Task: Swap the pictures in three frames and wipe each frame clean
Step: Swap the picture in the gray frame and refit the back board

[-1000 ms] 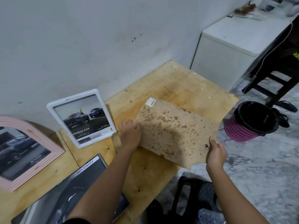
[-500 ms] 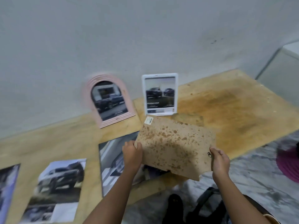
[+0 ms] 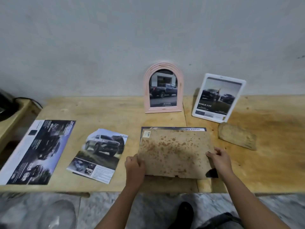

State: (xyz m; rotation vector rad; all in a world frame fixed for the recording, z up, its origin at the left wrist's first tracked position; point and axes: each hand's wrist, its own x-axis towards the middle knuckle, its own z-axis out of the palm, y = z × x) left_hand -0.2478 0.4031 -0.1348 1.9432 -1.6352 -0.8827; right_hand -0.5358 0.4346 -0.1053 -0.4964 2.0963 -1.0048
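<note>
A stained brown backing board (image 3: 175,151) lies over a dark car picture (image 3: 189,129) on the wooden table (image 3: 115,113); only the picture's top strip shows. My left hand (image 3: 134,164) grips the board's lower left edge and my right hand (image 3: 218,158) grips its right edge. A pink arched frame (image 3: 163,87) and a white rectangular frame (image 3: 218,97) lean against the wall behind, each holding a car picture. Two loose car pictures lie to the left: a silver SUV sheet (image 3: 99,154) and a larger dark brochure (image 3: 36,151).
A beige folded cloth (image 3: 236,137) rests on the table right of the board. A dark object (image 3: 6,103) with a cable sits on a lower surface at far left. The table's front edge runs just below my hands, with marble floor (image 3: 49,210) beneath.
The view has swung left from the table's right end. Both hands carried the board left and lowered it onto the dark picture in front of the pink frame.
</note>
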